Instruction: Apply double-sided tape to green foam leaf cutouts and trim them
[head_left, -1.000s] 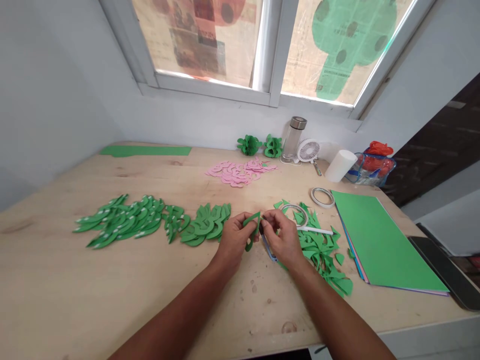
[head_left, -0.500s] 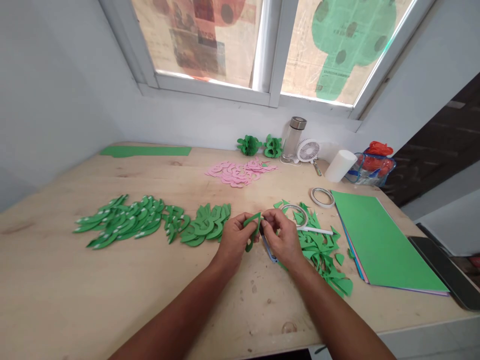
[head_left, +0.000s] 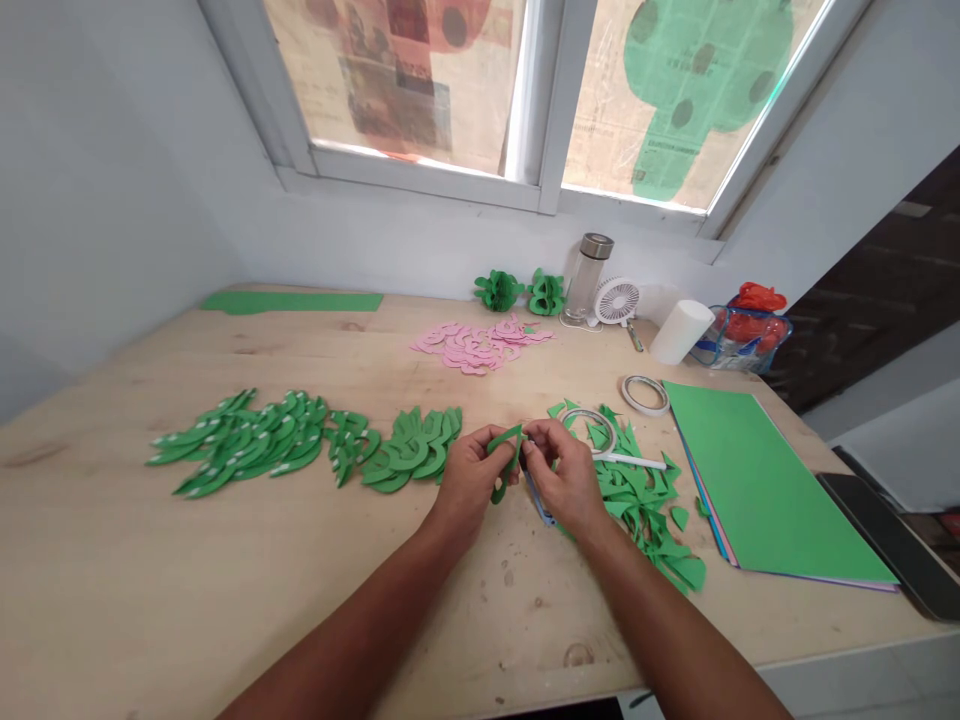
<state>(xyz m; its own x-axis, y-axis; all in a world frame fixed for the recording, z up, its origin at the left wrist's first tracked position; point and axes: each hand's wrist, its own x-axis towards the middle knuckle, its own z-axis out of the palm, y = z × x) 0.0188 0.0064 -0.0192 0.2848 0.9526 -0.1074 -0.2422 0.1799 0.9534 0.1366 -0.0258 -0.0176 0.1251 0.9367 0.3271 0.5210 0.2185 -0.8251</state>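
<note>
My left hand is closed on a curved green paper cutout, its upper tip standing above the fingers. Fingertips of my right hand are pinched together at the cutout's right edge; whatever they grip is too small to make out. Beneath the right hand lies a blue-grey tool, mostly covered, its kind unclear. Left of my hands is a pile of curved green cutouts. Farther left, more green cutouts carry small white patches. Green paper scraps lie to the right.
A tape roll and a white pen rest on the scraps. Another tape roll lies behind. Coloured sheets and a dark phone-like slab are at right. Pink cutouts, a bottle and a fan stand farther back.
</note>
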